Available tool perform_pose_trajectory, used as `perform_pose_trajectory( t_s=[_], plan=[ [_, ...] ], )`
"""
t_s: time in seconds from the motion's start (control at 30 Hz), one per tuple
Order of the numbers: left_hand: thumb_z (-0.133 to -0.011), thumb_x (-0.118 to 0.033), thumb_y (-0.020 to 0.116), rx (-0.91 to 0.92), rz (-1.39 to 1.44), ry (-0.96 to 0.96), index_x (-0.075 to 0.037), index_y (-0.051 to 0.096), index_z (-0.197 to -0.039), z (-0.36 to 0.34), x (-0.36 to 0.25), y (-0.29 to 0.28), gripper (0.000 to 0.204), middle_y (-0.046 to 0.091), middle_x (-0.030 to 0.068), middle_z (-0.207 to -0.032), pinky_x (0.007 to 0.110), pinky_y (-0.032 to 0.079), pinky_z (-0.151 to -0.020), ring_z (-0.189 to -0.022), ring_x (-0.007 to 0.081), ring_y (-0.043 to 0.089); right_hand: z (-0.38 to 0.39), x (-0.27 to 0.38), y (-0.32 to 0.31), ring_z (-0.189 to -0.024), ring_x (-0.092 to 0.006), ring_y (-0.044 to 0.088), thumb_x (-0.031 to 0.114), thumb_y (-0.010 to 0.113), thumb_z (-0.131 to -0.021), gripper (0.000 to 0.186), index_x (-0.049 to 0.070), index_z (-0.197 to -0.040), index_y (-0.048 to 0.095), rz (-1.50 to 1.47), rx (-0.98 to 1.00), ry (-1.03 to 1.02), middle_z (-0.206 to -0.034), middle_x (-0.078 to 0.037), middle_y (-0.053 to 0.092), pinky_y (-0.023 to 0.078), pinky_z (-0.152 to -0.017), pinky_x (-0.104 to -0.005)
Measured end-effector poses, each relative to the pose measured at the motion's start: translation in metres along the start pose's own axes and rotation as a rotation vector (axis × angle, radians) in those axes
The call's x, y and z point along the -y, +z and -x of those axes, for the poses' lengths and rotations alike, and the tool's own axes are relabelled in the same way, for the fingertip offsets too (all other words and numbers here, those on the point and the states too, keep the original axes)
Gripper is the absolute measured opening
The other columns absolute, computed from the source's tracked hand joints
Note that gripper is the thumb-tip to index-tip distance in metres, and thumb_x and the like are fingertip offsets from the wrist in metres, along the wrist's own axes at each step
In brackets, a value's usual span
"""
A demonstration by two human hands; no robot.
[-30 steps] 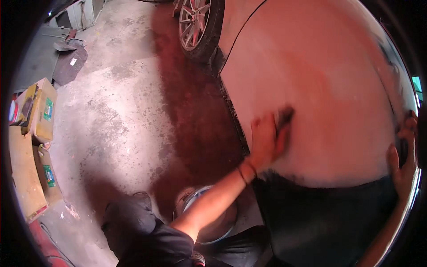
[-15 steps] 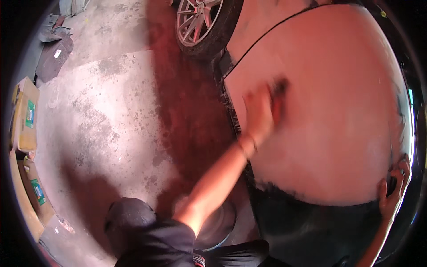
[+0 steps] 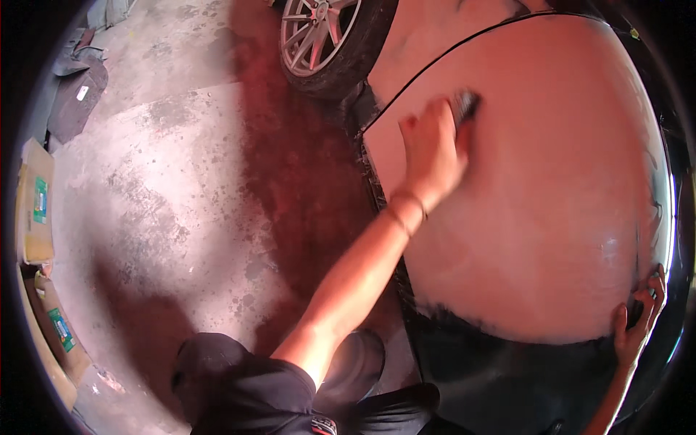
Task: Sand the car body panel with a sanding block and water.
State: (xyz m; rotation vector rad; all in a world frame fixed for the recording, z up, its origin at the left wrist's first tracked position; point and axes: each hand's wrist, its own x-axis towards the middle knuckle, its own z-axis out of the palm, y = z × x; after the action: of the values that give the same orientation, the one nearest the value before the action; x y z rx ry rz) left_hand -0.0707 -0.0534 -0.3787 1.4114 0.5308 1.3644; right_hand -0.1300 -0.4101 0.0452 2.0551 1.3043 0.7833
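Observation:
My left hand (image 3: pixel 435 148), wearing a thin band at the wrist, is closed round a dark sanding block (image 3: pixel 466 107). It holds the block against a car's dull, pinkish-looking panel (image 3: pixel 536 210), near that panel's upper left part. The fingers hide much of the block. Far to the right, my right hand (image 3: pixel 638 319) rests at the panel's edge, beside glossy black paint. Its thumb and fingers are apart, with a dark patch showing between them; I make out no held thing there.
A spoked car wheel (image 3: pixel 322 36) stands at the top. Cardboard boxes (image 3: pixel 36 210) line the left edge of the stained concrete floor (image 3: pixel 167 181), with a dark flat piece (image 3: pixel 78 101) beyond them. My knees (image 3: pixel 395 406) are near the car's black lower edge (image 3: pixel 500 377).
My left hand has slid the block up the panel, slightly to the right. The right hand stays at the edge. The whole view has shifted a little.

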Motion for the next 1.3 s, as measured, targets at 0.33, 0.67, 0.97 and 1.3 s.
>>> perform_pose_trajectory(
  t_s=[0.33, 0.67, 0.97, 1.3],
  plan=[
    [-0.091, -0.014, 0.077, 0.051, -0.099, -0.034, 0.001, 0.060, -0.128, -0.047, -0.008, -0.016, 0.044, 0.069, 0.0204, -0.122, 0.058, 0.039, -0.100, -0.118, 0.0377, 0.066, -0.001, -0.001, -0.001, -0.160, -0.0504, 0.036, 0.021, 0.068, -0.104, 0.025, 0.003, -0.117, 0.056, 0.008, 0.031, 0.005, -0.157, -0.024, 0.046, 0.039, -0.123, -0.0605],
    [-0.095, -0.016, 0.074, 0.334, 0.103, -0.447, -0.006, 0.049, -0.148, -0.133, -0.025, -0.040, 0.059, 0.060, 0.0236, -0.142, 0.055, 0.036, -0.116, -0.133, 0.0403, 0.057, -0.003, -0.010, -0.001, -0.159, -0.0505, 0.037, 0.016, 0.068, -0.101, 0.024, 0.003, -0.116, 0.056, 0.063, 0.007, -0.108, -0.160, -0.025, 0.046, 0.035, -0.125, -0.0618],
    [-0.085, -0.010, 0.069, 0.431, 0.214, 0.085, 0.001, 0.059, -0.134, 0.197, -0.208, 0.000, 0.052, 0.067, 0.0215, -0.116, 0.057, 0.039, -0.097, -0.104, 0.0388, 0.066, 0.006, -0.017, -0.007, -0.158, -0.0488, 0.041, 0.013, 0.067, -0.100, 0.021, 0.002, -0.115, 0.058, 0.095, -0.023, -0.133, -0.158, -0.024, 0.049, 0.040, -0.123, -0.0590],
    [-0.102, -0.026, 0.069, 0.036, -0.113, -0.221, 0.003, 0.062, -0.117, -0.006, -0.088, 0.017, 0.034, 0.078, 0.0276, -0.106, 0.058, 0.059, -0.088, -0.100, 0.0503, 0.075, 0.012, -0.028, -0.019, -0.154, -0.0441, 0.049, 0.014, 0.072, -0.098, 0.025, 0.001, -0.117, 0.063, 0.152, -0.137, -0.224, -0.158, -0.022, 0.054, 0.043, -0.122, -0.0518]
  ],
)
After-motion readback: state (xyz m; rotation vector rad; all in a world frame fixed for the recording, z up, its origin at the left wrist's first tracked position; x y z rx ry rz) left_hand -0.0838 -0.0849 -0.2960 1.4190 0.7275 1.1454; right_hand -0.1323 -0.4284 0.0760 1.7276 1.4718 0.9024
